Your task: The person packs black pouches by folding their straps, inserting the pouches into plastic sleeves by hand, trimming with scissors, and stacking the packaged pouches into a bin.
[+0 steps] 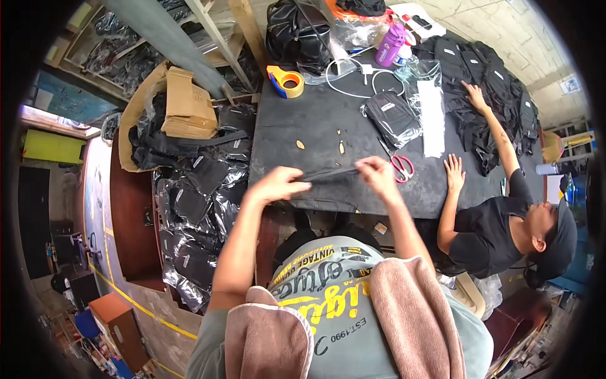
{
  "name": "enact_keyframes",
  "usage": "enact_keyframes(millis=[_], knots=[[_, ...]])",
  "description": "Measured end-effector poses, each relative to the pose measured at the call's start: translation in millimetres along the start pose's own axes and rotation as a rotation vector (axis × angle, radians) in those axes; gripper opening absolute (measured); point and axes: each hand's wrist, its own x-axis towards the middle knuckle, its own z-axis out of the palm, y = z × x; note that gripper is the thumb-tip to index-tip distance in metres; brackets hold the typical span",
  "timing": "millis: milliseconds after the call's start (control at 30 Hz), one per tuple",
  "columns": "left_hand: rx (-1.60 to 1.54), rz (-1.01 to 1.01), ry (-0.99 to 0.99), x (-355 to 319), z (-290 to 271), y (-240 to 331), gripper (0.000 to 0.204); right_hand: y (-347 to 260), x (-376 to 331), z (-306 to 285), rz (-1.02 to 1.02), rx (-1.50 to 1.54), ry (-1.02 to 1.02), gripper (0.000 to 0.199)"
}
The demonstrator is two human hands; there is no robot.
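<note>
My left hand [278, 184] and my right hand [377, 173] pinch the two ends of a thin black strap [328, 173], stretched flat between them just above the near part of the black table [328, 120]. Red-handled scissors [400, 166] lie right of my right hand. A black bag in clear plastic [392, 118] rests farther back on the table.
A co-worker in a black shirt [489, 230] sits at the right, one hand [453, 172] flat on the table, the other on a heap of black bags [489, 82]. An orange tape dispenser [285, 81], a purple bottle [390, 44] and white cord stand at the back. Packed black bags [196, 221] pile at the left.
</note>
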Motion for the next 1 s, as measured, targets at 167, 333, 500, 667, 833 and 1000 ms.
enact_keyframes(millis=[167,333,500,667,833,1000], knots=[[-0.072,0.011,0.272,-38.1,-116.3,-79.4,0.025,130.3,10.4,-148.7,0.019,-0.245,0.625,0.019],[0.139,-0.037,0.437,-29.3,-158.3,-132.2,0.027,129.5,8.6,-147.2,0.097,-0.566,0.681,0.021],[0.895,0.228,0.910,8.5,-96.1,-83.9,0.046,76.7,22.2,-117.5,0.175,-0.964,0.545,0.045],[0.830,0.539,0.495,42.6,26.3,-37.5,0.063,59.8,98.3,-132.2,-0.136,-0.822,0.778,0.075],[0.957,0.261,0.271,58.2,98.4,-70.5,0.090,22.0,161.6,-137.9,0.041,-0.941,0.663,0.094],[0.881,0.269,0.248,44.3,84.3,-79.3,0.087,-24.1,170.0,-120.2,0.304,-1.128,0.411,0.111]])
